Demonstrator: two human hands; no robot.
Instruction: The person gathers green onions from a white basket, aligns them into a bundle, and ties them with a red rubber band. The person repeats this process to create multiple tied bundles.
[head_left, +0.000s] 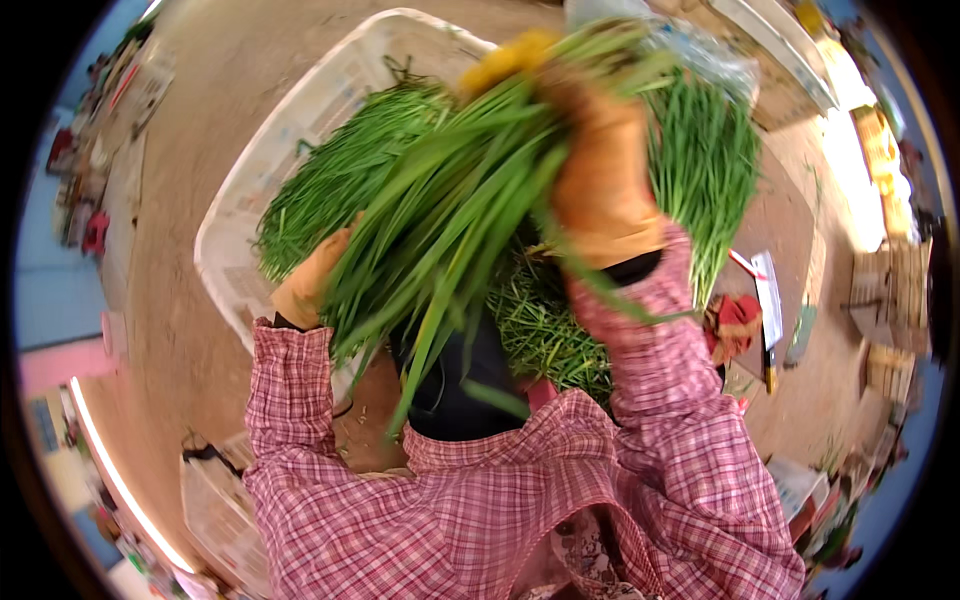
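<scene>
A large bunch of long green leaves, probably garlic chives (465, 187), is gripped near its pale stalk end by my right hand (604, 169) in an orange glove. Its leaf tips fan down across my dark-covered lap. My left hand (311, 277), gloved alike, is beside the hanging leaves, its fingers mostly hidden by them. Behind it, a pile of similar greens (352, 165) lies in a white plastic crate (240, 172). Another bundle of greens (705, 165) lies to the right of my right forearm. A blurred yellow thing (510, 60) shows near the stalks; I cannot tell what it is.
A cleaver (769, 300) lies at the right near a red-and-tan cloth (735, 322) and a green-handled tool (802, 334). Loose leaf scraps (555, 330) are heaped by my lap. Clear plastic film (697, 52) is at the back. A crate (221, 510) stands lower left.
</scene>
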